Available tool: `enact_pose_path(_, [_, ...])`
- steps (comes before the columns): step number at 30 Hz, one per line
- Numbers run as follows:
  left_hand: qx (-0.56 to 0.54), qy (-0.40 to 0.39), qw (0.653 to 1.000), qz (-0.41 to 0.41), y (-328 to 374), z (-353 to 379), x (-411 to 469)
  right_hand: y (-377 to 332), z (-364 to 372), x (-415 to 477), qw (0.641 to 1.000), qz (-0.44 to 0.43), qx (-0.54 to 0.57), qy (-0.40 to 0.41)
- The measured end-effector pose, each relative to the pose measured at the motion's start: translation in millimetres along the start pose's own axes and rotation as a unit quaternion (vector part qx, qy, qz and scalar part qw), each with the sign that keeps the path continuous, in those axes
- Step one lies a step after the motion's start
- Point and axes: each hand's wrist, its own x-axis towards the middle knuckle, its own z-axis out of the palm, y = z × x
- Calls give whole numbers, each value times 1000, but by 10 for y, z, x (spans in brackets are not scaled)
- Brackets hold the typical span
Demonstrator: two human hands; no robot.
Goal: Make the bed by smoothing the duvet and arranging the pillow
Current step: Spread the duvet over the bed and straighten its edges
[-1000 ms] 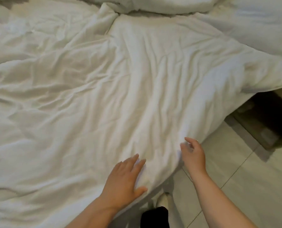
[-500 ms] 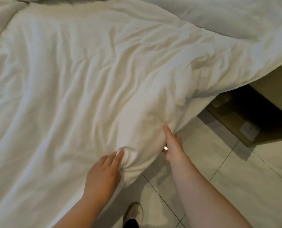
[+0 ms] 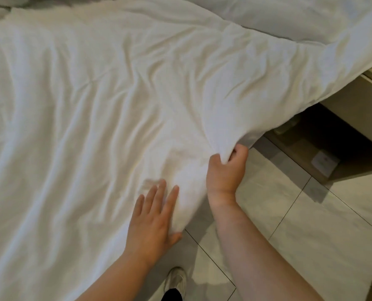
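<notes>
A wrinkled white duvet (image 3: pixel 98 109) covers the bed and fills most of the view; its near edge hangs over the bedside. My left hand (image 3: pixel 153 216) lies flat on the duvet near that edge, fingers straight and spread. My right hand (image 3: pixel 226 168) grips a bunched fold of the duvet's edge, fingers curled round the cloth and lifting it a little off the bedside. Another white fold of bedding (image 3: pixel 300 16) lies at the far right top; I cannot tell whether it is a pillow.
Pale tiled floor (image 3: pixel 311 235) runs along the right and bottom. A beige bedside cabinet (image 3: pixel 358 109) with a dark open gap beneath stands at the right. My shoe (image 3: pixel 176 281) is on the floor close to the bedside.
My right hand has gone from touching the duvet edge to gripping a fold of it, higher and further right. My left hand has let go of the bunched cloth and flattened on the duvet.
</notes>
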Motion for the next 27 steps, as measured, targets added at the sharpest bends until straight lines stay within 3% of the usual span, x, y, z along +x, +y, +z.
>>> enact_pose_path(2, [18, -37, 999, 2, -30, 28, 75, 144, -91, -30, 998, 8, -48, -40])
enact_pose_path(4, [18, -31, 999, 13, -122, 26, 116, 353, -147, 52, 991, 72, -61, -98])
enact_pose_path(9, [-41, 16, 999, 26, -317, -30, 117, 458, -255, 331, 968, 230, 97, -30])
enact_pose_path(13, [-55, 1, 998, 28, -334, -39, 89, 323, -296, 488, 930, 308, 191, -59])
enact_pose_path(15, [-84, 3, 996, 22, -247, -85, 66, 230, -299, 515, 936, 294, 188, -52])
enact_pose_path(17, [-122, 10, 992, 16, -84, -137, -3, 180, -352, 530, 960, 226, 166, 15])
enact_pose_path(20, [-169, -28, 985, 9, 81, -131, -121, 234, -458, 471, 989, 126, 38, 71])
enact_pose_path(24, [-112, -148, 980, 65, -59, -96, -241, 514, -458, 452, 965, 186, -180, 40])
enact_pose_path(25, [-109, -164, 979, 55, -128, -129, -269, 522, -436, 412, 952, 169, -251, 47])
enact_pose_path(27, [-122, -101, 987, -19, -334, -235, -362, 487, -308, 240, 945, 26, -320, 61])
